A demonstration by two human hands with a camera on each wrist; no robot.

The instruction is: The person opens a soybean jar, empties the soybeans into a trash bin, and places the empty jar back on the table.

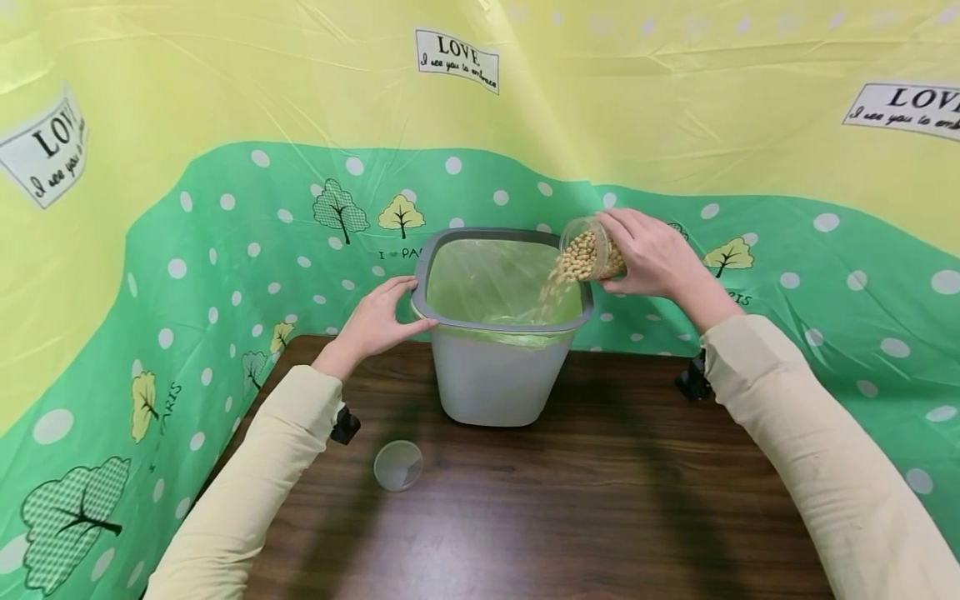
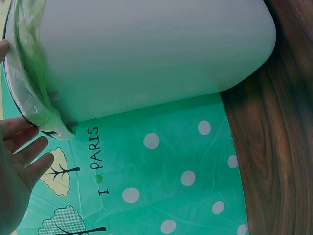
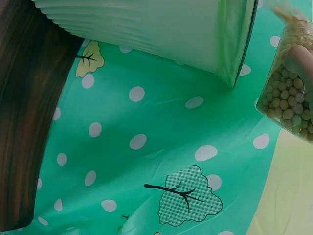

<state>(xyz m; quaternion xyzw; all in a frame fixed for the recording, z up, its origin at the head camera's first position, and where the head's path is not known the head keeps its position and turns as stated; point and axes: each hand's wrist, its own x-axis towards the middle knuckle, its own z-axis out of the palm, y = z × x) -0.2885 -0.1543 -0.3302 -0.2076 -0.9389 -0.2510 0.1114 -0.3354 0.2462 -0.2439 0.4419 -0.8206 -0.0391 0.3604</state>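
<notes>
Pale tan round beans [image 1: 579, 257] falling from a tilted clear cylindrical jar [image 1: 574, 231] into a lined bin

Observed from the room: the beans are in two places, some inside the jar and others in a blurred stream dropping within the right part of a light grey, tapered bin [image 1: 495, 379]. The jar is tipped over the bin's right edge, mouth to the left. The right hand [image 1: 648, 254] grips it, thumb and fingers clamped round the wall from the right.

The left hand [image 1: 377, 319] rests against the dark grey rim [image 1: 424, 279] at the bin's left side. Its thumb lies along the near edge and the index finger touches the left edge; thumb and fingers are spread apart, the remaining fingers loosely extended.

A translucent green plastic liner [image 1: 480, 275] covers the bin's inside and folds over beneath the rim. The bin stands upright at the far side of a dark brown wood-grain table [image 1: 615, 500]. On the table, near and left of the bin, lies a clear round disc [image 1: 398, 466]. Behind hangs a yellow and green printed sheet [image 1: 300, 100]. Both arms wear cream sleeves [image 1: 780, 400], a small black device [image 1: 346, 425] at each wrist.
</notes>
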